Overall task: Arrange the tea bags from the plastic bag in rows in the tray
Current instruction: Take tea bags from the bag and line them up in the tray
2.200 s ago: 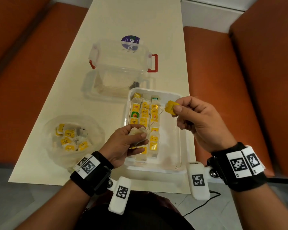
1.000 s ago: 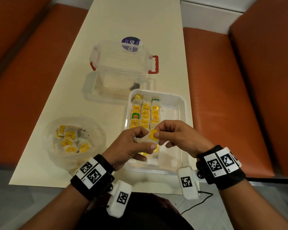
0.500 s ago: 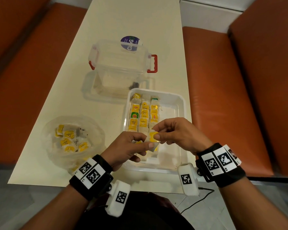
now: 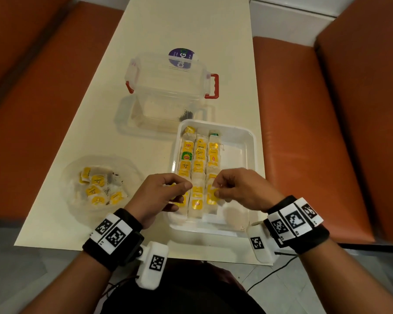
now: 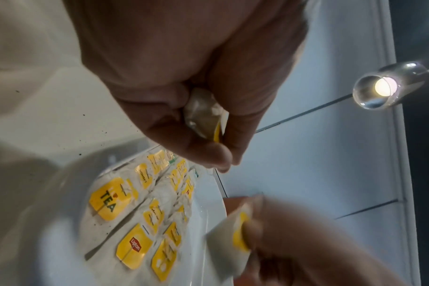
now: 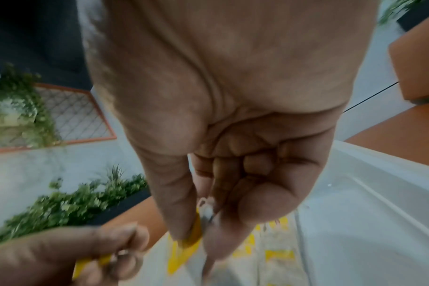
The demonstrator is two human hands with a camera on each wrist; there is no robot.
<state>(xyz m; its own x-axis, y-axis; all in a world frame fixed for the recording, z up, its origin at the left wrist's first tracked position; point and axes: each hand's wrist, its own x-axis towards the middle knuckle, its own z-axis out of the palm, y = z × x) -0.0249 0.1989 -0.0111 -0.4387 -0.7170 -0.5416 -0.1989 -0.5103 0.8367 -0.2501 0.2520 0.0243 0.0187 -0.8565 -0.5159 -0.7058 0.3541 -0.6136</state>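
The white tray (image 4: 251,141) stood at the near right corner of the cream table (image 4: 186,26). Three rows of tea bags (image 4: 200,164) ran along its left side from the far wall toward the near wall; the right-hand part of the tray floor was bare. By judgement the task was somewhat past halfway: three rows were laid, room for at least one more remained, and a cluster of tea bags was left in the plastic bag (image 4: 70,177), which lay open near the table's near left corner.

Both hands were over the near half of the tray. The left hand (image 4: 161,196) had its fingers curled, and the left wrist view showed a crumpled tea bag (image 5: 203,116) gripped between thumb and fingers. The right hand (image 4: 241,189) pinched a second tea bag (image 5: 229,240) by its yellow tag between thumb and forefinger, above the near end of the third row. Whether that bag touched the row could not be told.

A clear lidded container (image 4: 168,87) with red latches stood at mid-table, just beyond the tray's far wall and apparently empty but for dark specks. Orange upholstered benches (image 4: 304,132) flanked the table on both sides. The floor below was grey tile, with a black cable (image 4: 270,275) trailing across it.
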